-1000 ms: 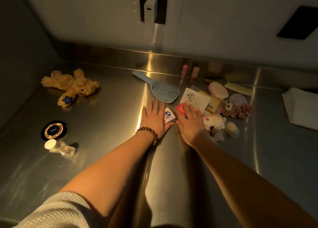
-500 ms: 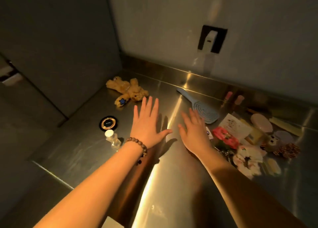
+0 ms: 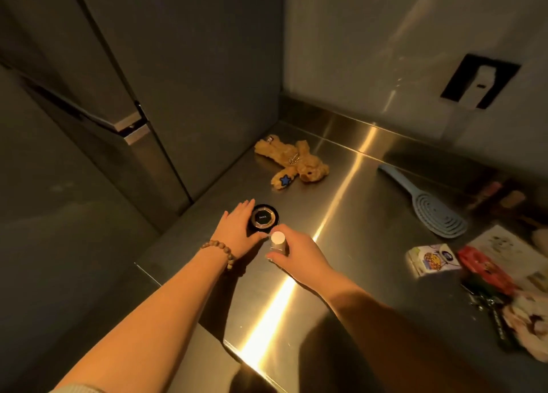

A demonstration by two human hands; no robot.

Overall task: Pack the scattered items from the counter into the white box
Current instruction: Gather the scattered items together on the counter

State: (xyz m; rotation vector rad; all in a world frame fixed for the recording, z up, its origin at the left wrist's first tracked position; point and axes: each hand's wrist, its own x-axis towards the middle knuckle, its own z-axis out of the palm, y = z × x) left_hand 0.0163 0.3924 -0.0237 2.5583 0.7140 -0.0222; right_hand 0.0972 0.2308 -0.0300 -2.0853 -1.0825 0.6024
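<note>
Nearest: two bare forearms over a stainless steel counter (image 3: 341, 274) under dim warm light. Beaded bracelet (image 3: 221, 251) on left wrist.

Right hand (image 3: 299, 257) closed around a small clear bottle (image 3: 278, 245) with a white round cap, thumb and fingers wrapped on its sides, cap exposed on top. Bottle upright; contact between its base and the counter not determinable.

Left hand (image 3: 237, 229) curved partly open against the near left edge of a round black compact (image 3: 263, 218), fingers along its rim, thumb at its near edge. Compact flat on the counter, lid uppermost (small lettering on lid, not legible). Firm grasp not confirmed; contact only.

Compact and bottle just beside each other, near the counter's left front corner.

To the right, at mid depth: small printed carton (image 3: 433, 259), red packet (image 3: 486, 269) beside it, a printed card (image 3: 504, 244) behind, and a dark tangle of keys or similar below (too dim to tell). Pale soft item at right frame edge, blurred.

Further back: light blue hairbrush (image 3: 430, 207) lying flat, handle toward the wall.

Further left, near the corner: tan plush bear (image 3: 293, 164) lying flat, blue star on one foot.

On the wall: white plug adapter (image 3: 482, 84) in a black socket plate.

White box not located in view.
</note>
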